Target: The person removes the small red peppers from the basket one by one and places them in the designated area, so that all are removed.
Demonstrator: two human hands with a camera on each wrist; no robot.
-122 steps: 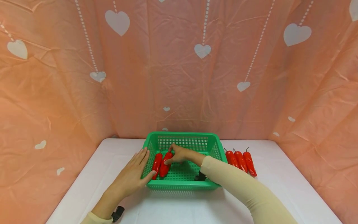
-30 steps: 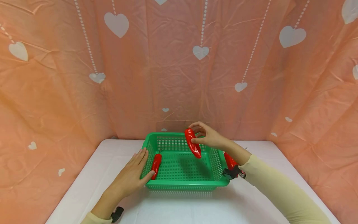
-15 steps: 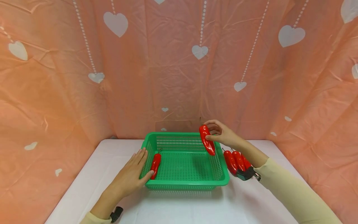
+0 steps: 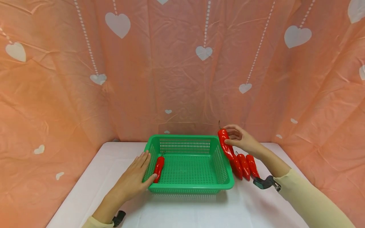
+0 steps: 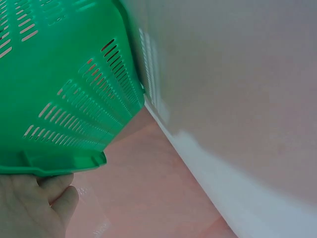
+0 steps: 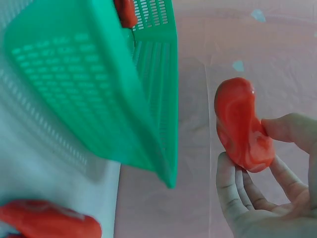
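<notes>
My right hand pinches a red chili pepper between thumb and fingers, above the right rim of a green basket. The same chili pepper shows end-on in the right wrist view. With its fingers straight, my left hand rests on the basket's left rim. One red chili pepper lies inside, along the left wall. Seen from the left wrist, the left hand touches the rim of the basket.
Outside the basket to the right, a row of red chili peppers lies on the white table, partly hidden by the held one. A pink curtain with white hearts stands behind the table.
My right hand has lifted a chili pepper out of the basket's left side and carried it rightward past the right rim. The left hand has stayed at the left rim.
</notes>
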